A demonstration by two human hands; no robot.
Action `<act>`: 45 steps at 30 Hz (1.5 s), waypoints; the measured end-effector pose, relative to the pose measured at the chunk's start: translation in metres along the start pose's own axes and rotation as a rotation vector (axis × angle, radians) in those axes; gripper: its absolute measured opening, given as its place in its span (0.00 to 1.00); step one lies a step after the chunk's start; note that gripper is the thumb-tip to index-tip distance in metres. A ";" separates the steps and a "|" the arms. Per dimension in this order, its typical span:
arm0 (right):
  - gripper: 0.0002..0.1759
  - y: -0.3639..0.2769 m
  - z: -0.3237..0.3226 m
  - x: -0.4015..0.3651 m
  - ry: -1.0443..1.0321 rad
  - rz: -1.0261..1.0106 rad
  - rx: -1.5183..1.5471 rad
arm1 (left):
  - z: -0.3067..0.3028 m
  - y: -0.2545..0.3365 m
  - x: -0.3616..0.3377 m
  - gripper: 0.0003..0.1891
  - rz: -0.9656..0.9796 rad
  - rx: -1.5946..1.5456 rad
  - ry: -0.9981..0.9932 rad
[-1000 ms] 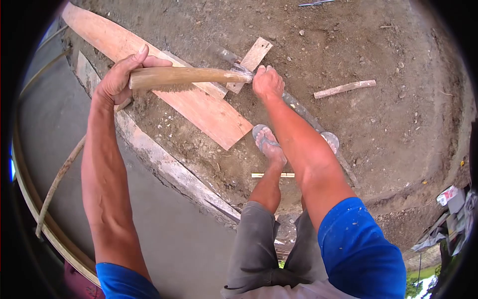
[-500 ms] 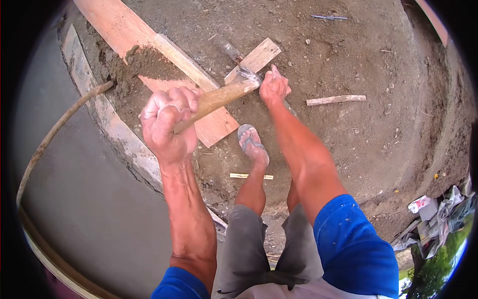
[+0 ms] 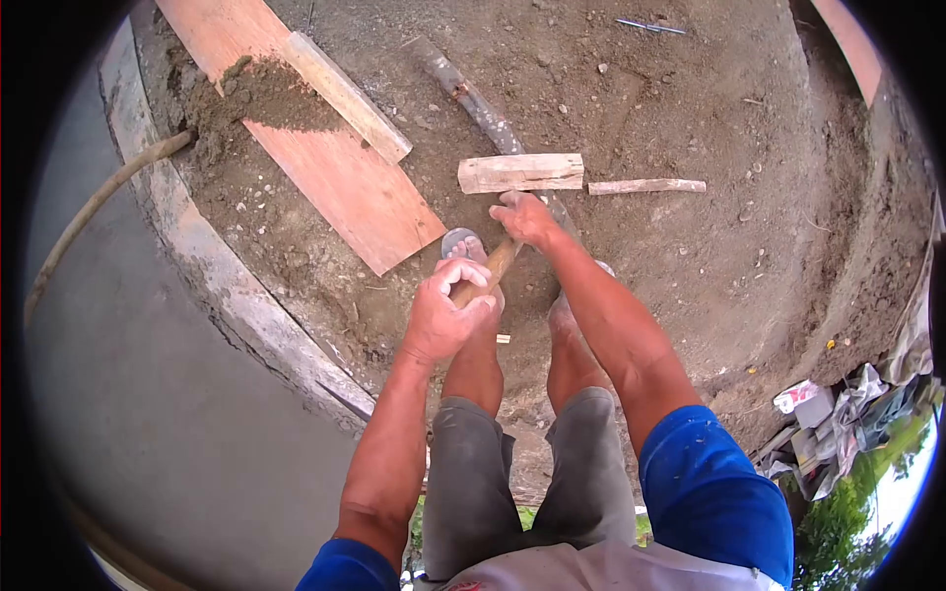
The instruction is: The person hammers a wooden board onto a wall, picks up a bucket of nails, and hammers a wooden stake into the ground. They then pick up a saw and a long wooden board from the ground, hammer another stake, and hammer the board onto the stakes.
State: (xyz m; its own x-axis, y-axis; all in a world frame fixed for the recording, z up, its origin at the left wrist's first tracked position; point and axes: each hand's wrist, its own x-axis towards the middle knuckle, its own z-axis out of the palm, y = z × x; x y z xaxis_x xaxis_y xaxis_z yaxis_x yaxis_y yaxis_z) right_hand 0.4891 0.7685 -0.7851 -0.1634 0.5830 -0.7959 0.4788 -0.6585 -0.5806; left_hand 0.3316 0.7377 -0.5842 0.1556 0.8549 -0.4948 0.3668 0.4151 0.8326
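Observation:
My left hand (image 3: 440, 313) is wrapped around the thick wooden handle (image 3: 505, 258) of a tool, in front of my legs. The handle slants up to my right hand (image 3: 529, 219), which covers the tool's far end. My right fingers are curled close below a pale wood block (image 3: 522, 173); what they grip is hidden. This block lies crosswise over a grey, speckled pole (image 3: 473, 103) on the dirt. Right of the block is a thin wood strip (image 3: 647, 186).
A long plank (image 3: 340, 192) on the left carries a mound of soil (image 3: 271, 94) and a shorter board (image 3: 347, 97). Smooth wet-looking concrete (image 3: 197, 394) lies beyond a curved edging (image 3: 217, 266). A bent stick (image 3: 108, 192) crosses that edging. Crumpled sheets (image 3: 838, 433) lie at lower right.
The tool has come down toward my legs, with my left hand lower and further right. The wood block has turned from slanted to crosswise. My right hand has shifted slightly down.

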 end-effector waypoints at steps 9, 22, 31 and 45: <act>0.21 -0.032 -0.040 0.002 0.508 -0.302 -1.034 | -0.003 -0.040 -0.082 0.28 -0.922 -0.012 -0.254; 0.46 0.061 -0.115 -0.058 0.216 0.335 -0.676 | -0.002 -0.037 -0.091 0.22 -0.819 -0.621 -0.160; 0.37 0.098 -0.007 -0.040 0.234 0.332 -0.783 | -0.017 -0.076 0.014 0.21 -0.433 -0.810 0.091; 0.16 0.002 -0.133 -0.364 0.224 0.101 -0.423 | -0.069 0.035 -0.318 0.18 -0.645 -0.009 0.258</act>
State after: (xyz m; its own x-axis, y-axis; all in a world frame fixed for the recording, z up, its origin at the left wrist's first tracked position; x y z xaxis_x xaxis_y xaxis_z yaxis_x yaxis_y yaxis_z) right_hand 0.6643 0.6185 -0.4742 0.0693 0.6447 -0.7612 0.7988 -0.4929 -0.3448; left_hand 0.2314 0.5020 -0.3807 -0.3141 0.4823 -0.8177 0.3049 0.8670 0.3942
